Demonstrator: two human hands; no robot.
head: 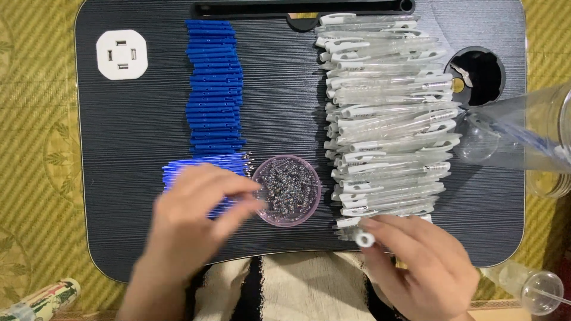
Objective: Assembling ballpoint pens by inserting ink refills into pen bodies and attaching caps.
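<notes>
On the dark tabletop point(137, 178), a column of blue pen parts point(215, 86) runs down the upper left of the frame. Below it the left hand point(196, 223), blurred, reaches fingertips into a small pink dish of springs point(287, 190); whether its grip has closed on anything cannot be told. Right of centre lies a stack of clear pen barrels point(389, 119). At lower right the right hand point(422, 264) pinches one clear barrel point(364, 238).

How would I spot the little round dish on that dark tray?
Start at the dark lap tray and go to its near edge, between the two hands. There, right of the left hand and left of the pile of clear pen barrels, sits the small pink dish. It alone is round, and it holds tiny metal springs.
</notes>
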